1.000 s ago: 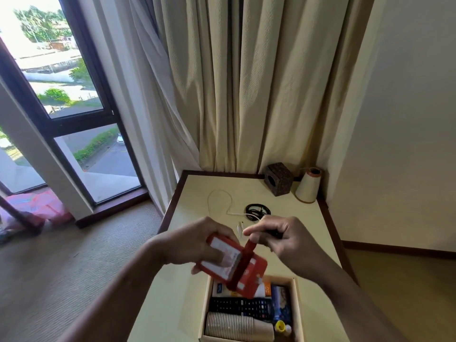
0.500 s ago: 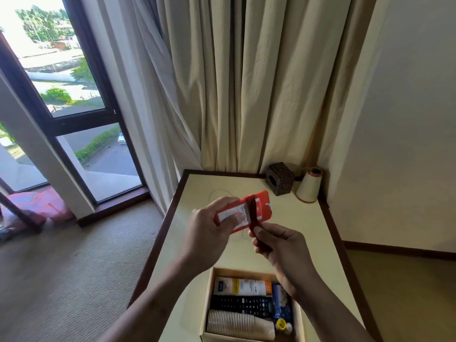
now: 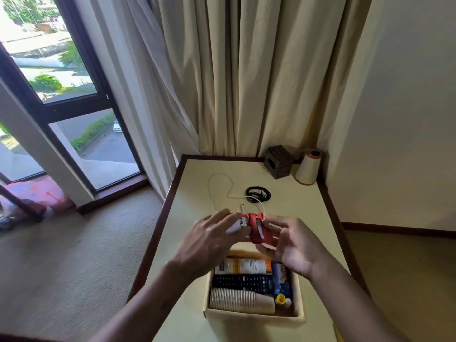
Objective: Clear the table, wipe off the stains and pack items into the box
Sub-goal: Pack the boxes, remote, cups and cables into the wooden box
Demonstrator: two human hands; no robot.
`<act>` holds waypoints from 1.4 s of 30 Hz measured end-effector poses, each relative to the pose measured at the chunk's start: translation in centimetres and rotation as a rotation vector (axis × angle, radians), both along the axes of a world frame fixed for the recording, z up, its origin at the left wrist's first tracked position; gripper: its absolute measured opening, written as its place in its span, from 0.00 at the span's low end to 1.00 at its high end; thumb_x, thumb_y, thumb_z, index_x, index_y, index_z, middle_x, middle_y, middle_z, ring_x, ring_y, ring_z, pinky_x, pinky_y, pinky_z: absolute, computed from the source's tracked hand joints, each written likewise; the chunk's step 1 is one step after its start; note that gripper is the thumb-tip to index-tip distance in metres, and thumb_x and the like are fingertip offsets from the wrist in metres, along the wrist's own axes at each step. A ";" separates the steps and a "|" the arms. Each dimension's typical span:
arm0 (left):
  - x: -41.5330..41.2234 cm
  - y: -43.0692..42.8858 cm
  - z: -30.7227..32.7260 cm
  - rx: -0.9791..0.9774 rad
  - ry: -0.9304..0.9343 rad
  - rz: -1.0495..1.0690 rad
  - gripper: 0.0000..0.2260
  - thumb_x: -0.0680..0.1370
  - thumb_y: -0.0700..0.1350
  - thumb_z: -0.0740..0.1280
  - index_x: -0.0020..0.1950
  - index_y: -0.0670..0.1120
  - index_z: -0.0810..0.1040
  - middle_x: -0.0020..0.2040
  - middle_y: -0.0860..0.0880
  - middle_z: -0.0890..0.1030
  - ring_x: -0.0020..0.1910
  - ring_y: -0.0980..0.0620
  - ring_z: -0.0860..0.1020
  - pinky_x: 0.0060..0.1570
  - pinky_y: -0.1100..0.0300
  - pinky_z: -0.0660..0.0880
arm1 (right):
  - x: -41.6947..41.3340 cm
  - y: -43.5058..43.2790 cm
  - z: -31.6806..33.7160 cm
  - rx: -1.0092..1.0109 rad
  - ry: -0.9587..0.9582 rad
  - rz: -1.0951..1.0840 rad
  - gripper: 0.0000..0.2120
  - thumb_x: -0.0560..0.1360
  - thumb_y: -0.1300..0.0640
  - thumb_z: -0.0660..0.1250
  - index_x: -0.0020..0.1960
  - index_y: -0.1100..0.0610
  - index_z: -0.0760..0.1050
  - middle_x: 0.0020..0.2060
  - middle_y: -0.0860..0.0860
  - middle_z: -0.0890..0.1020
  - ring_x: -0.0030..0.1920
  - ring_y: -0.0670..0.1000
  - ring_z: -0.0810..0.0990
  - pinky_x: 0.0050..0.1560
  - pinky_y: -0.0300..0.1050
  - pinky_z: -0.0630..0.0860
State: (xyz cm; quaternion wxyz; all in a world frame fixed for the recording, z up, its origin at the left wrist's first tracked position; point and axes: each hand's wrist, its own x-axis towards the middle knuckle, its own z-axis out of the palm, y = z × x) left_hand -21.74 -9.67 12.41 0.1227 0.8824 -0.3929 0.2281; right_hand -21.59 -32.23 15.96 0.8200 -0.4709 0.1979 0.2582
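Observation:
I hold a red card holder (image 3: 255, 230) with a red strap wound round it, just above the far end of the cardboard box (image 3: 254, 315). My left hand (image 3: 212, 240) grips its left end, and my right hand (image 3: 291, 243) holds its right end. The box sits on the cream table (image 3: 187, 314) and contains a stack of paper cups (image 3: 241, 301), a black remote (image 3: 243, 282), a tube (image 3: 243, 266) and a small yellow-capped bottle (image 3: 281, 299). A white cable (image 3: 217, 191) and a coiled black cable (image 3: 257, 193) lie on the table beyond my hands.
At the table's far right corner stand a dark woven cube (image 3: 278, 161) and a cream thread cone (image 3: 308, 170). Curtains hang behind the table, a wall is on the right, and a window with carpeted floor is on the left.
My hands first raised the red holder from over the box, then lowered it towards the box again. The strap now lies wrapped round the holder. The camera tilted down slightly.

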 end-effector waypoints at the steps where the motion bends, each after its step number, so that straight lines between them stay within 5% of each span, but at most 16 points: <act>1: -0.3 0.0 -1.1 0.006 0.046 -0.009 0.14 0.82 0.51 0.65 0.66 0.51 0.75 0.67 0.45 0.79 0.62 0.46 0.78 0.48 0.47 0.84 | 0.1 0.1 -1.3 -0.066 -0.018 0.004 0.17 0.74 0.61 0.71 0.61 0.66 0.79 0.48 0.61 0.84 0.50 0.59 0.82 0.52 0.55 0.80; 5: -1.6 -0.1 -6.3 0.021 0.270 -0.014 0.16 0.81 0.46 0.67 0.69 0.51 0.75 0.72 0.44 0.74 0.70 0.45 0.73 0.56 0.46 0.83 | -0.8 1.0 -6.4 -0.157 -0.009 -0.124 0.13 0.74 0.72 0.69 0.58 0.68 0.78 0.45 0.64 0.84 0.44 0.59 0.83 0.45 0.53 0.83; 8: -2.2 0.6 -10.2 -0.142 0.581 0.117 0.30 0.75 0.36 0.74 0.72 0.55 0.70 0.78 0.47 0.66 0.77 0.47 0.66 0.68 0.48 0.76 | -1.9 1.6 -10.4 -0.321 -0.001 -0.178 0.11 0.73 0.72 0.70 0.55 0.65 0.80 0.45 0.62 0.85 0.43 0.58 0.84 0.43 0.50 0.83; 12: -1.3 1.1 -12.8 -0.492 0.777 0.536 0.15 0.83 0.44 0.65 0.69 0.52 0.71 0.71 0.51 0.71 0.67 0.49 0.75 0.63 0.52 0.76 | -2.6 2.5 -14.8 -0.614 -0.089 -0.087 0.14 0.73 0.69 0.73 0.57 0.60 0.79 0.47 0.57 0.85 0.42 0.50 0.84 0.37 0.39 0.81; 17: 0.6 -0.4 -14.1 -0.606 1.059 0.666 0.14 0.87 0.55 0.56 0.64 0.51 0.75 0.60 0.47 0.79 0.57 0.47 0.79 0.59 0.46 0.77 | -3.0 4.1 -16.6 -0.909 -0.258 0.169 0.15 0.73 0.57 0.77 0.58 0.48 0.79 0.54 0.49 0.85 0.55 0.47 0.83 0.55 0.41 0.79; 20: 1.0 -1.5 -14.3 -0.632 1.090 0.708 0.17 0.87 0.55 0.55 0.56 0.46 0.77 0.53 0.45 0.81 0.54 0.44 0.79 0.56 0.46 0.74 | -2.7 3.8 -16.1 -1.156 -0.384 0.331 0.24 0.74 0.49 0.75 0.68 0.54 0.78 0.58 0.47 0.79 0.61 0.47 0.78 0.58 0.33 0.68; 24: 1.2 -2.2 -15.2 -0.647 1.074 0.757 0.16 0.86 0.56 0.54 0.51 0.49 0.76 0.49 0.45 0.82 0.50 0.43 0.80 0.52 0.45 0.76 | -0.9 2.6 -14.6 -1.267 -0.481 0.394 0.25 0.73 0.40 0.71 0.65 0.52 0.80 0.57 0.48 0.76 0.60 0.48 0.76 0.62 0.41 0.74; 28: 1.4 -2.3 -16.1 -0.648 1.071 0.769 0.15 0.86 0.60 0.52 0.46 0.54 0.72 0.44 0.49 0.79 0.43 0.49 0.79 0.46 0.43 0.79 | 5.0 1.8 -13.7 -1.293 -0.644 0.293 0.08 0.79 0.51 0.68 0.52 0.54 0.82 0.48 0.49 0.81 0.49 0.50 0.80 0.51 0.44 0.79; 32: 1.5 -2.3 -16.4 -0.639 1.068 0.774 0.16 0.86 0.60 0.52 0.47 0.53 0.72 0.45 0.50 0.79 0.43 0.48 0.79 0.46 0.45 0.78 | 12.7 1.0 -17.5 -1.439 -0.539 0.510 0.09 0.78 0.61 0.64 0.52 0.56 0.83 0.51 0.55 0.84 0.49 0.55 0.82 0.51 0.51 0.81; 34: 1.5 -2.4 -16.5 -0.609 1.052 0.789 0.15 0.86 0.58 0.53 0.48 0.52 0.72 0.46 0.50 0.79 0.45 0.47 0.78 0.48 0.46 0.76 | 15.1 0.8 -20.2 -1.527 -0.481 0.689 0.10 0.76 0.61 0.64 0.52 0.48 0.79 0.55 0.55 0.82 0.53 0.55 0.80 0.54 0.51 0.81; 37: 1.6 -2.4 -17.0 -0.594 1.049 0.809 0.14 0.87 0.56 0.53 0.48 0.51 0.71 0.45 0.51 0.78 0.44 0.48 0.77 0.44 0.51 0.70 | 17.3 1.2 -23.1 -1.737 -0.530 0.920 0.13 0.78 0.59 0.64 0.62 0.51 0.74 0.61 0.55 0.75 0.60 0.58 0.73 0.58 0.53 0.75; 42: 1.7 -2.2 -17.3 -0.606 1.061 0.812 0.14 0.86 0.57 0.54 0.48 0.52 0.71 0.45 0.52 0.78 0.43 0.53 0.76 0.44 0.51 0.71 | 17.9 1.6 -23.5 -1.877 -0.584 0.933 0.11 0.81 0.53 0.59 0.61 0.51 0.74 0.60 0.52 0.78 0.61 0.57 0.71 0.61 0.57 0.67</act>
